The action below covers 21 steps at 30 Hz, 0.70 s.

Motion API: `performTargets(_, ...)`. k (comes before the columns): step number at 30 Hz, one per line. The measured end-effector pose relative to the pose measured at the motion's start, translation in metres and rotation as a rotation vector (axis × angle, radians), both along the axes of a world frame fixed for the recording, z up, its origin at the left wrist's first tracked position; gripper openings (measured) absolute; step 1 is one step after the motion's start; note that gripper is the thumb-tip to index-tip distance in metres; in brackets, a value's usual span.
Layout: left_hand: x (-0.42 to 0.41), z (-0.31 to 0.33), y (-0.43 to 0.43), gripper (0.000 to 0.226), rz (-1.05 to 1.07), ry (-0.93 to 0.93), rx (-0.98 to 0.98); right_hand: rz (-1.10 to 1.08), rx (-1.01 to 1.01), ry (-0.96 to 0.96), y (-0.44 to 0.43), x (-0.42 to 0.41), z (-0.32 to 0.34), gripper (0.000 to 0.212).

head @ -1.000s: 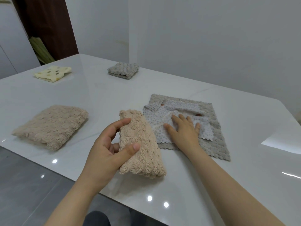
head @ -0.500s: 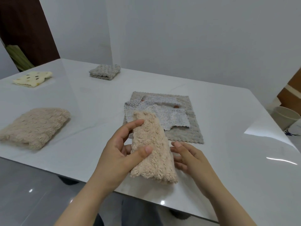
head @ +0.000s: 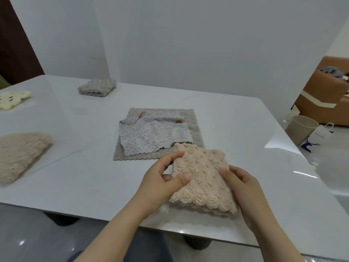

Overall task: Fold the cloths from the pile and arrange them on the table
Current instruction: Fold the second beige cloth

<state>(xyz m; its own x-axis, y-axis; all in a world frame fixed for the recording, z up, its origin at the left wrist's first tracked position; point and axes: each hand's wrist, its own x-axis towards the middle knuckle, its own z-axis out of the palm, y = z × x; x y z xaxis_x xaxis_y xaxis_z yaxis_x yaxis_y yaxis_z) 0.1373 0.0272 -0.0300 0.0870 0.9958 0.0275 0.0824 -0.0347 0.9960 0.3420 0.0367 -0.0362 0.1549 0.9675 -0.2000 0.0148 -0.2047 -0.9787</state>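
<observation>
A folded beige fluffy cloth [head: 203,176] is held just above the white table [head: 85,167] near its front edge. My left hand [head: 162,178] grips its left edge, thumb on top. My right hand [head: 243,188] holds its right edge with curled fingers. Behind it lies the pile: a dotted white cloth [head: 153,137] spread on a flat grey cloth [head: 196,127]. A folded beige cloth [head: 18,154] lies at the left, a folded grey cloth [head: 97,87] at the back, and a yellow spotted cloth [head: 13,98] at the far left.
The table's right side is bare and glossy. Beyond its right edge stand a beige bin [head: 302,127], a white paper bag [head: 317,137] and a brown box [head: 324,91] on the floor. A white wall rises behind the table.
My right hand left the pile and took the right edge of the beige cloth. Both hands carried the cloth rightward, and it now faces wider between them. The view swung to the right.
</observation>
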Motion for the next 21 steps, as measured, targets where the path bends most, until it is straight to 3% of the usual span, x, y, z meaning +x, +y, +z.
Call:
performTargets(5, 0.012, -0.012, 0.011, 0.050, -0.030, 0.143, -0.014, -0.109, 0.078, -0.242, -0.002, 0.013, -0.008, 0.026)
performTargets(17, 0.008, -0.028, 0.017, 0.056, 0.118, 0.551, 0.099, -0.052, 0.103, -0.508, 0.004, 0.005, -0.015, 0.035)
performTargets(21, 0.003, -0.027, 0.015, 0.046, 0.156, 0.543, 0.120, -0.036, 0.129, -0.621, 0.005, 0.004, -0.009, 0.046)
